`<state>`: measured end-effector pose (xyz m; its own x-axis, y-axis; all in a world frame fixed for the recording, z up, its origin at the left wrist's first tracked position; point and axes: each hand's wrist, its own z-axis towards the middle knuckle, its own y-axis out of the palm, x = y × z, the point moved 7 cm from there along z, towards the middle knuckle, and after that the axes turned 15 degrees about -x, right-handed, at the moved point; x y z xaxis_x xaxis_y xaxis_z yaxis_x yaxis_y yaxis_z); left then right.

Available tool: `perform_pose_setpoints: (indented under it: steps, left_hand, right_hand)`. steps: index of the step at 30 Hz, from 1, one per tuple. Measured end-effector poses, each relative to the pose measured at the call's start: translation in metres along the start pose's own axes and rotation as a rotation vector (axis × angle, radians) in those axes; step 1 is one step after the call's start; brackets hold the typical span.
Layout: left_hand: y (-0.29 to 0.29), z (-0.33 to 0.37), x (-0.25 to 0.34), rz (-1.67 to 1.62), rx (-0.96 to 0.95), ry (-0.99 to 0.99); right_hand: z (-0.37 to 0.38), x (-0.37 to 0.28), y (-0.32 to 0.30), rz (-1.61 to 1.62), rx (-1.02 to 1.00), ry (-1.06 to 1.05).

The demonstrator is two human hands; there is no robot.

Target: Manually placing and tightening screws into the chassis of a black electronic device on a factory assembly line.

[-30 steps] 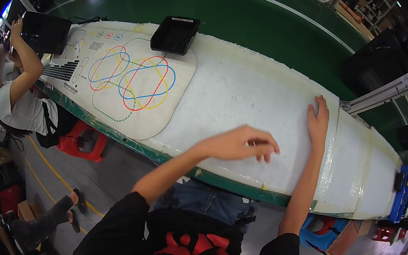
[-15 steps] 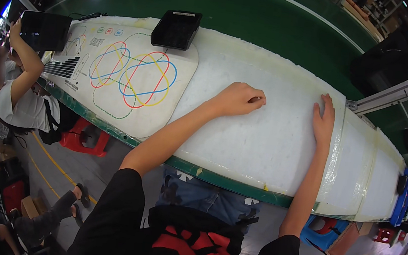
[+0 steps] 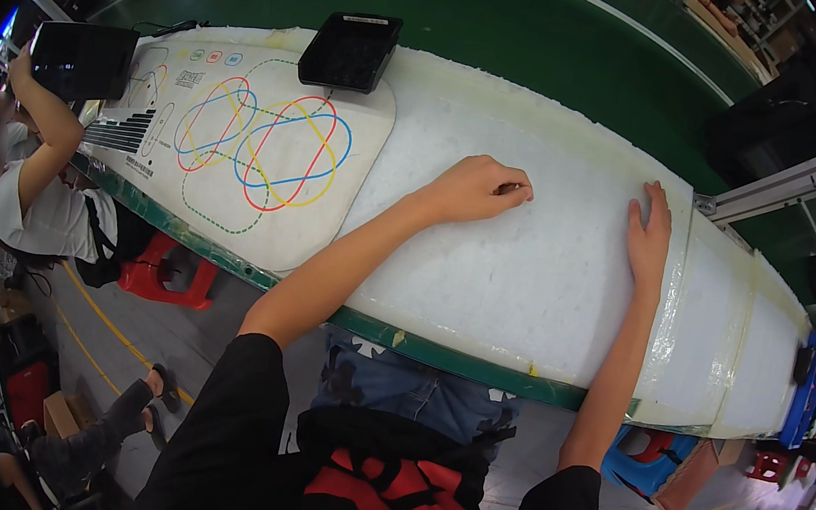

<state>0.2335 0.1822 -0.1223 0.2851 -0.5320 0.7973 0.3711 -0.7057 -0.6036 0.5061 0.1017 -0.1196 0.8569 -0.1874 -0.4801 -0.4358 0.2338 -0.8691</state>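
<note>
My left hand (image 3: pixel 481 189) rests on the white tabletop (image 3: pixel 494 295) with its fingers curled in. A small dark gap shows between thumb and fingers, and I see nothing held there. Farther right, my right hand (image 3: pixel 648 242) lies on the same surface, fingers stretched out and thumb apart, holding nothing. Left of my left forearm lies a white printed mat (image 3: pixel 300 233) with looped red, blue and yellow lines and dashed green ones. On the mat's far edge stands a black open tray (image 3: pixel 348 55); what it contains, if anything, is too dark to tell.
At the far left a person (image 3: pixel 51 204) in a white top has an arm raised beside a black panel (image 3: pixel 83 62). A red stool (image 3: pixel 164 273) and a blue stool (image 3: pixel 641 463) stand at the table's near side. A metal post (image 3: pixel 799 184) meets the far right edge.
The view has shifted slightly, so the mat and tray sit a little differently in the picture. Both my hands keep their poses on the tabletop.
</note>
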Motion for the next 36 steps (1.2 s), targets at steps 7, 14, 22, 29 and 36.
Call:
perform_pose_setpoints:
  steps: [7, 14, 22, 29, 36]
  left_hand:
    - [-0.001, -0.004, -0.001, 0.006, 0.001, 0.012]
    - [0.002, 0.001, 0.006, 0.019, 0.025, 0.084]
    - [0.002, -0.002, 0.006, 0.005, -0.029, -0.045]
    - [0.002, -0.003, 0.007, -0.015, -0.020, -0.057]
    - [0.000, -0.004, 0.007, -0.023, 0.011, -0.026]
  right_hand:
    - [-0.002, -0.004, 0.004, -0.031, 0.011, -0.024]
    - [-0.002, 0.009, 0.001, -0.045, 0.076, -0.102]
    - [0.000, 0.008, 0.003, -0.055, 0.118, -0.105]
    - [-0.002, 0.007, 0.002, -0.031, 0.083, -0.051]
    - [0.000, 0.006, 0.004, -0.028, 0.083, -0.067]
